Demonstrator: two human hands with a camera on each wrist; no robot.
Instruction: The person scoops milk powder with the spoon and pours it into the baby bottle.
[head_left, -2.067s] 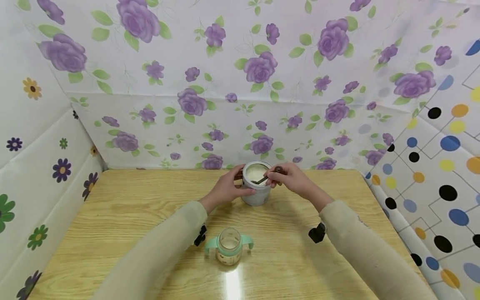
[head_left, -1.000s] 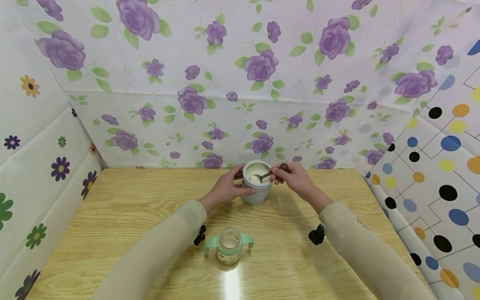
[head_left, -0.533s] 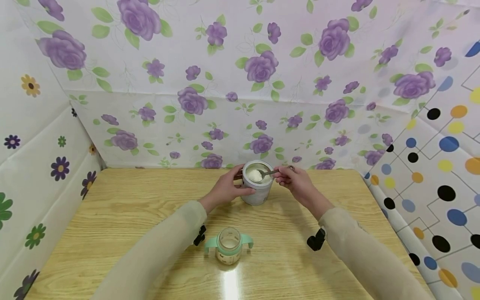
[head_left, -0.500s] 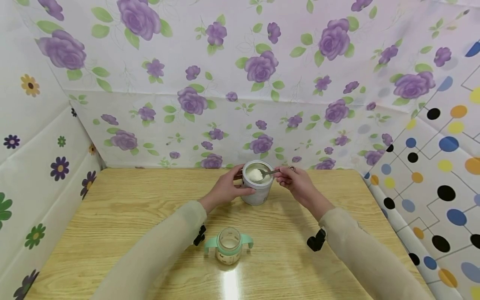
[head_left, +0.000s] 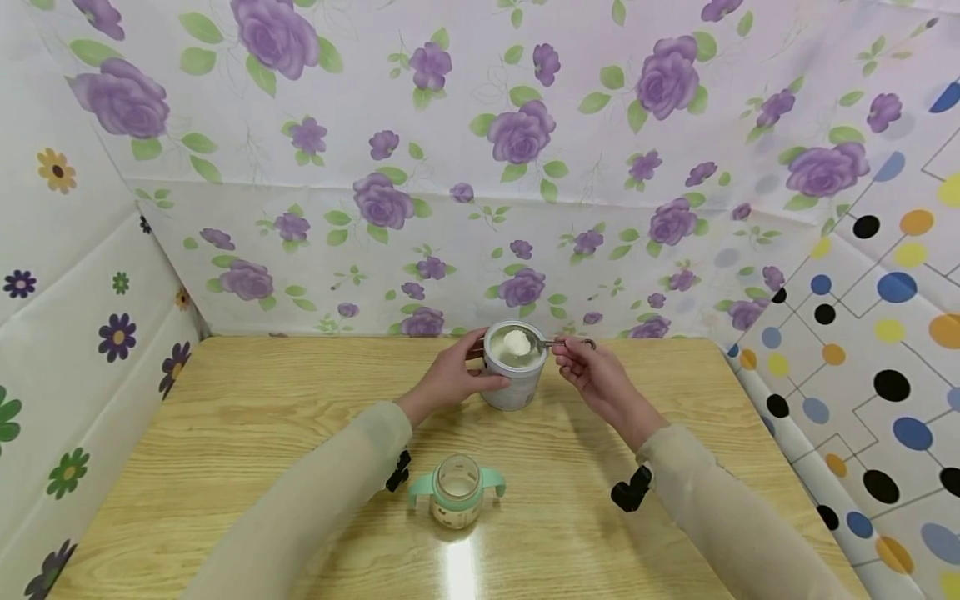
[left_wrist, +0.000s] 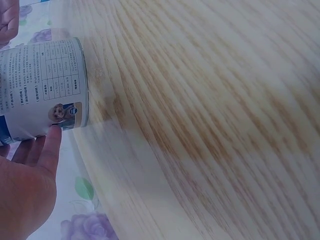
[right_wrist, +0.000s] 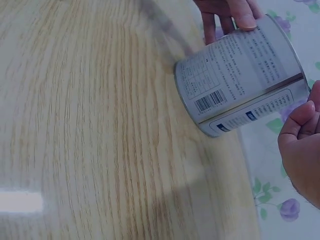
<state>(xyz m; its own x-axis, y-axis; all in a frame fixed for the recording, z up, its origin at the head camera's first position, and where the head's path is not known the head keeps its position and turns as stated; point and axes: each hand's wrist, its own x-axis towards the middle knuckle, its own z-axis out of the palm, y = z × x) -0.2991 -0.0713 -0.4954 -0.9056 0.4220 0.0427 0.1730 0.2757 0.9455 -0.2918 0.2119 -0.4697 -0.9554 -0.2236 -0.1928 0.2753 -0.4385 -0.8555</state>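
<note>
A white-and-grey tin [head_left: 512, 390] of pale powder stands uncovered at the table's back edge in the head view. My left hand [head_left: 456, 372] grips its left side, thumb across the front. Between right-hand [head_left: 600, 379] thumb and fingers I pinch a spoon [head_left: 551, 343] by its handle, at the rim's right. A rounded heap of powder [head_left: 517, 342] sits on the spoon's bowl, over the tin's mouth. The left wrist view shows a dog picture on the tin's label [left_wrist: 62, 114]; the right wrist view shows its barcode [right_wrist: 210, 101]. The spoon is not visible in either wrist view.
A clear bottle [head_left: 457, 498] with mint-green collar and two handles stands uncapped nearer me, between my forearms. Something pale lies inside it. The wooden table [head_left: 247, 433] meets flower-patterned sheeting [head_left: 450, 275] right behind the tin; dotted sheeting [head_left: 847, 375] borders the right side.
The spoon was dipped in the powder, then rose with a heap on it and levelled out. My right hand shifted slightly right. My left hand, the tin and the bottle stayed put.
</note>
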